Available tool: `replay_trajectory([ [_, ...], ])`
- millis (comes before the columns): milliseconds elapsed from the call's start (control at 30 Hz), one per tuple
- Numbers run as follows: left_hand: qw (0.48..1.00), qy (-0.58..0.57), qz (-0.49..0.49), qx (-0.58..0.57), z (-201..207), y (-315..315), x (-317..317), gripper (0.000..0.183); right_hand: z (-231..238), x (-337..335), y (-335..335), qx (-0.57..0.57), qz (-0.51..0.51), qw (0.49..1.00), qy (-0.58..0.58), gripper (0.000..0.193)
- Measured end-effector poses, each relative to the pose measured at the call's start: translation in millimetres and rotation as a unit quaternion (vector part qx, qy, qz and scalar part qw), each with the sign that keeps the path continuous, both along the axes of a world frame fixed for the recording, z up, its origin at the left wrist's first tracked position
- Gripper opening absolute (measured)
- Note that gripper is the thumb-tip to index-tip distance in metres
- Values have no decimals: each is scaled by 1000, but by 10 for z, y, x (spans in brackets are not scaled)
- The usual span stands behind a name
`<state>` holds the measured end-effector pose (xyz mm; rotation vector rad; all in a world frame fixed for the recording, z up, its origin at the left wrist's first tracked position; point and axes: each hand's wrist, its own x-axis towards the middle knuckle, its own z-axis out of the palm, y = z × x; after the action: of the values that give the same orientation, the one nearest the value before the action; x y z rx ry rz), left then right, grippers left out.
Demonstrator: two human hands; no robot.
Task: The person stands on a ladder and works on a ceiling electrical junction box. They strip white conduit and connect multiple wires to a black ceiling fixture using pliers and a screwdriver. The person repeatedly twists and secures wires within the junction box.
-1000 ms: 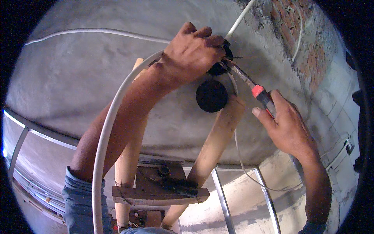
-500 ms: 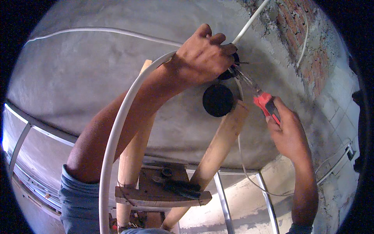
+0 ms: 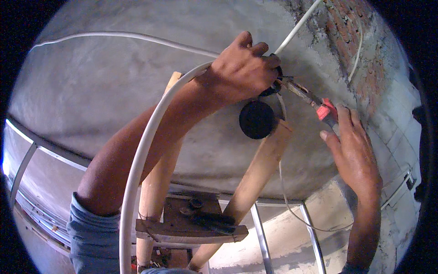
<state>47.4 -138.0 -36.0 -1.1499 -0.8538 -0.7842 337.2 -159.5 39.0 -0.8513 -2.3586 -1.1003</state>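
Note:
My left hand [image 3: 246, 68] is raised against the grey wall, its fingers curled at a black round box [image 3: 272, 87]. What it pinches is hidden behind the fingers. A thin dark wire end [image 3: 287, 76] sticks out beside the fingertips. From the right, my right hand [image 3: 358, 153] holds pliers [image 3: 309, 97] with red and black handles; their jaws point at the box, close to the left fingertips. Below hangs or sits a second black round piece [image 3: 257, 119]. A thick white cable [image 3: 148, 150] loops up in front of my left forearm to the left wrist.
Wooden ladder rails [image 3: 258, 176] rise below my hands, with a wooden step [image 3: 191, 230] carrying dark items. More white cable [image 3: 299, 26] runs upper right, near exposed brick [image 3: 346, 32]. Metal framing [image 3: 262, 237] stands lower down. A thin pale cable [image 3: 285, 194] hangs at the right.
My right hand has shifted right and slightly down with the pliers, its fingers now straighter along the handles. The pliers lie flatter. My left hand has moved slightly right and down.

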Motion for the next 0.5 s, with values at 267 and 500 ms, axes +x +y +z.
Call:
replay_trajectory([
  [267, 999, -5, 29, -16, -7, -5, 22, 9, -28, -156, -99, -12, -14, 999, -29, 40],
  [500, 1000, -13, 13, -12, -3, 21, 47, 10, -49, -206, -58, -2, -21, 1000, -24, 34],
])
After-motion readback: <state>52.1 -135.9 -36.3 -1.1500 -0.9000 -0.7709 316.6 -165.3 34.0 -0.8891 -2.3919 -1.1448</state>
